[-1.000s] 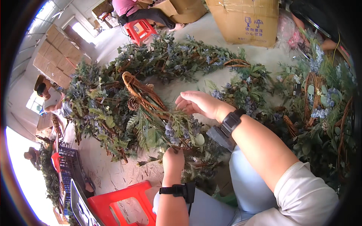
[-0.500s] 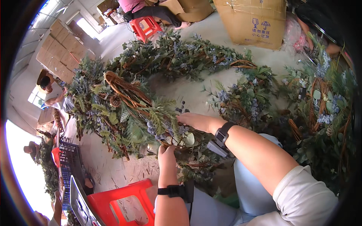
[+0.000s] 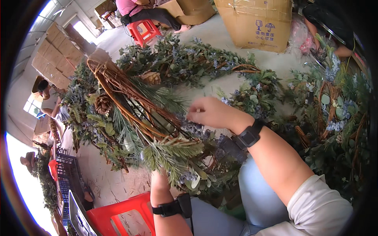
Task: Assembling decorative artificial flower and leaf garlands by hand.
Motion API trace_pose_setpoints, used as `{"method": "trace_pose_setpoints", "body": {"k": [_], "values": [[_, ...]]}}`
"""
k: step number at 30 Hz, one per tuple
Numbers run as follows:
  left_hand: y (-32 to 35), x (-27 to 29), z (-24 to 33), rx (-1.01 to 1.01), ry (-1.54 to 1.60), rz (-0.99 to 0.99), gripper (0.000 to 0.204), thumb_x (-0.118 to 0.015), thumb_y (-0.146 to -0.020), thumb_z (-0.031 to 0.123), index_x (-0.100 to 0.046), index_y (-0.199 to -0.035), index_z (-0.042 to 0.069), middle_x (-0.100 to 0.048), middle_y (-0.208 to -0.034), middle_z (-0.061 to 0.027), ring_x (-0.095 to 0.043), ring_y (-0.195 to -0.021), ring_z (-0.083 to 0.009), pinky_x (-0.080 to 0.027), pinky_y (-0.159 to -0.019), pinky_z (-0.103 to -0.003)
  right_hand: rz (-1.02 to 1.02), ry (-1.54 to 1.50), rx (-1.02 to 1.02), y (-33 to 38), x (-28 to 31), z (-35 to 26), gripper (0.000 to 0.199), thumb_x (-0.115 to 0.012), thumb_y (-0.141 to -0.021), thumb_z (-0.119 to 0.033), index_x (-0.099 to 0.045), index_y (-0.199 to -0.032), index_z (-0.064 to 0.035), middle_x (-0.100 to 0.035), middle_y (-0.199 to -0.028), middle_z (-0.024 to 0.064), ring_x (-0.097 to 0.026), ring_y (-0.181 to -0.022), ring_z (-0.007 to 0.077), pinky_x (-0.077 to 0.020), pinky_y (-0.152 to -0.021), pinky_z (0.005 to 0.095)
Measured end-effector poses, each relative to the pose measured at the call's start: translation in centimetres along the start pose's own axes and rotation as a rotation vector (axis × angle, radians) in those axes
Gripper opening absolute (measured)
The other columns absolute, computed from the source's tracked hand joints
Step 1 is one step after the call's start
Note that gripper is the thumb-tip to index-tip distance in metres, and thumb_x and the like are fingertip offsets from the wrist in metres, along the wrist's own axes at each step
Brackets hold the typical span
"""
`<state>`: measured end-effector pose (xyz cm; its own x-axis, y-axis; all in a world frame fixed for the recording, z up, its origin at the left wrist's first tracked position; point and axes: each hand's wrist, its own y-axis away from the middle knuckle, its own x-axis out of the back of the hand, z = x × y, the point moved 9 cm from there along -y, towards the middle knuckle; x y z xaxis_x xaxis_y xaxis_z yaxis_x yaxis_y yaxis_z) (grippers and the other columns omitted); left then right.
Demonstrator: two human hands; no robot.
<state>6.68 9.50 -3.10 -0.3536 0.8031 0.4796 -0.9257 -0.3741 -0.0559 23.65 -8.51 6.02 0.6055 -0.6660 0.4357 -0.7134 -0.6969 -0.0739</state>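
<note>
In front of me a twig wreath (image 3: 136, 114) is tilted up, its bare brown vine ring and dark wire frame showing. It carries a pine cone (image 3: 103, 104), a green pine sprig (image 3: 171, 151) and blue-purple berries (image 3: 191, 126). My left hand (image 3: 159, 179) grips the wreath's near lower side; leaves hide its fingers. My right hand (image 3: 210, 113) is just above the berries at the wreath's right side, fingers curled into a pinch. Whatever those fingertips hold, if anything, is too small to make out.
Finished-looking greenery wreaths (image 3: 177, 63) lie on the floor beyond and to the right (image 3: 334, 114). A red stool (image 3: 122, 214) stands at lower left, beside a dark blue crate (image 3: 69, 169). A large cardboard box (image 3: 254, 25) stands far off; other people sit around.
The wreath has tipped up and come nearer, its vine ring turned more toward me. My right hand has lifted slightly off the foliage, its fingers curling. My left hand has gone behind leaves.
</note>
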Motion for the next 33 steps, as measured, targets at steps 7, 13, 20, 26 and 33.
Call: {"method": "trace_pose_setpoints", "body": {"k": [7, 13, 20, 26, 33], "values": [[-1.4, -0.5, 0.1, 0.207, 0.377, 0.003, 0.037, -0.048, -0.082, 0.004, -0.047, -0.119, 0.003, -0.056, -0.108, -0.009, -0.052, -0.102, -0.0212, -0.044, -0.082, -0.03, -0.234, -0.047, 0.146, 0.2, -4.1, 1.9, 0.037, -0.064, -0.073, -0.036, -0.059, -0.098, -0.0081, -0.06, -0.096, 0.0095, -0.056, -0.089, 0.022, -0.043, -0.075, 0.034], [3.7, 1.4, -3.6, 0.226, 0.472, 0.026, 0.035, -0.049, -0.081, 0.004, -0.048, -0.116, 0.003, -0.056, -0.105, -0.0079, -0.052, -0.1, -0.0203, -0.044, -0.08, -0.03, -0.312, -0.894, -0.327, -1.4, -5.0, 9.3, 0.03, -0.057, -0.082, -0.029, -0.055, -0.101, -0.0059, -0.057, -0.1, 0.0059, -0.049, -0.099, 0.0132, -0.0434, -0.074, 0.0284], [5.9, 4.3, -5.4, 0.276, 0.557, 0.132, 0.032, -0.05, -0.08, 0.003, -0.05, -0.112, 0.004, -0.056, -0.101, -0.0066, -0.053, -0.097, -0.0193, -0.045, -0.077, -0.03, -0.613, -0.427, -0.163, 0.1, -9.0, 5.9, 0.024, -0.054, -0.082, -0.023, -0.058, -0.095, -0.0039, -0.059, -0.092, 0.0046, -0.053, -0.083, 0.017, -0.0418, -0.072, 0.0294], [6.8, 3.5, -4.5, 0.301, 0.645, 0.207, 0.03, -0.05, -0.079, 0.002, -0.051, -0.109, 0.004, -0.057, -0.098, -0.0055, -0.054, -0.094, -0.0184, -0.045, -0.075, -0.03, -0.494, -0.394, -0.043, -0.2, -12.4, 8.1, 0.024, -0.055, -0.081, -0.019, -0.057, -0.1, -0.0045, -0.06, -0.093, 0.0059, -0.053, -0.081, 0.0169, -0.0416, -0.072, 0.0289], [1.1, 4.3, -1.1, 0.321, 0.723, 0.312, 0.028, -0.051, -0.077, 0.002, -0.053, -0.105, 0.004, -0.057, -0.094, -0.0042, -0.054, -0.091, -0.0173, -0.046, -0.072, -0.03, -0.226, -0.479, 0.14, -2.0, -13.1, 7.3, 0.033, -0.059, -0.08, -0.013, -0.054, -0.112, -0.0061, -0.062, -0.095, 0.0083, -0.053, -0.082, 0.0158, -0.0417, -0.073, 0.0277]]}}
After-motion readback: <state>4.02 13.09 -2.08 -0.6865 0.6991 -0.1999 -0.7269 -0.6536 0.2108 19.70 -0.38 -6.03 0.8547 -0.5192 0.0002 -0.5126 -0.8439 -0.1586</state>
